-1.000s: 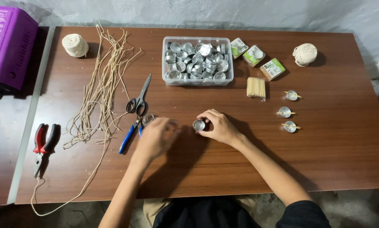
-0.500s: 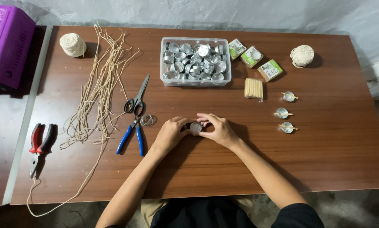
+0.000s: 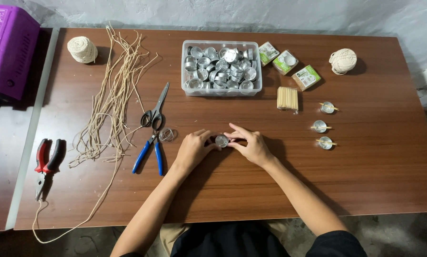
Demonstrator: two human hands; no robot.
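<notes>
A small round metal cup (image 3: pixel 221 140) rests on the brown table (image 3: pixel 375 181) in front of me, held between both hands. My left hand (image 3: pixel 193 150) grips it from the left with its fingertips. My right hand (image 3: pixel 251 145) pinches it from the right, index finger stretched over its top. What is inside the cup is too small to tell.
A clear tub (image 3: pixel 221 69) holds several metal cups. Three cups with sticks across them (image 3: pixel 320 126) lie at right, below a stick bundle (image 3: pixel 287 98) and small boxes (image 3: pixel 306 77). Scissors (image 3: pixel 155 112), blue pliers (image 3: pixel 149 152), cord strands (image 3: pixel 111 100), twine balls (image 3: pixel 82 49) and red pliers (image 3: pixel 47 159) lie left.
My left hand has moved right from near the blue pliers to the cup, and both hands now hold it together. The view has shifted slightly.
</notes>
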